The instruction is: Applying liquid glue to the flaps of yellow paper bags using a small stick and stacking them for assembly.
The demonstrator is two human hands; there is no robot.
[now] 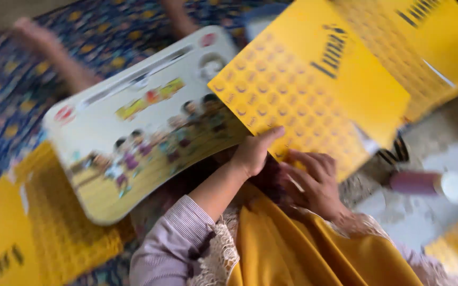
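The left hand (253, 153) grips the lower edge of a yellow patterned sheet (308, 90), thumb on top. The right hand (316, 182) presses curled fingers against the same edge, just beside it. The sheet lies tilted over a small white tray table (133, 137) with cartoon pictures. More yellow sheets (33, 233) lie at left; a purple tube (425, 182) rests right.
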